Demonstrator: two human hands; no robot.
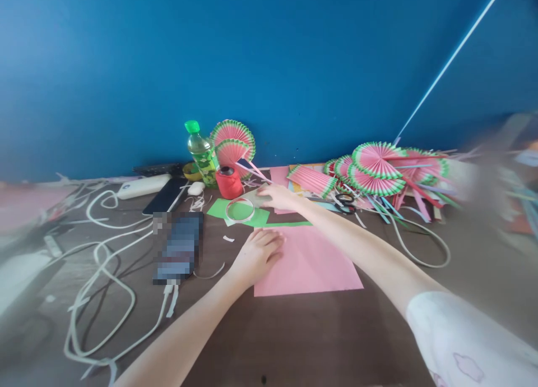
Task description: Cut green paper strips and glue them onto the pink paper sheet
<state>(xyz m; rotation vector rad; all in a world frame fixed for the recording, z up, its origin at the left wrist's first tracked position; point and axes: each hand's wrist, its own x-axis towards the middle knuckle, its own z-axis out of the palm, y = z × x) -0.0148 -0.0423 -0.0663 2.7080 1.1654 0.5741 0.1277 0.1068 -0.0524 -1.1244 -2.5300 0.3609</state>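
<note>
A pink sheet of paper (311, 263) lies on the dark table, a green strip (290, 224) along its far edge. My left hand (258, 255) rests flat on the sheet's left side, fingers stretched out. Farther back, my right hand (276, 197) reaches across from the right, fingers loosely apart, and nothing shows in its grasp. Nearest to it are a roll of tape (240, 219), seen as a pale ring, and pieces of green paper (218, 209) under the roll. Behind the ring stands a red spool of thread (229, 183).
A green-capped bottle (202, 154) and pleated pink-and-green fans (233, 139) stand by the blue wall. More fans (376, 168) pile at right, near black-handled scissors (345, 203). At left lie a phone (180, 247), a white power bank (144, 187) and looping white cables (98, 263).
</note>
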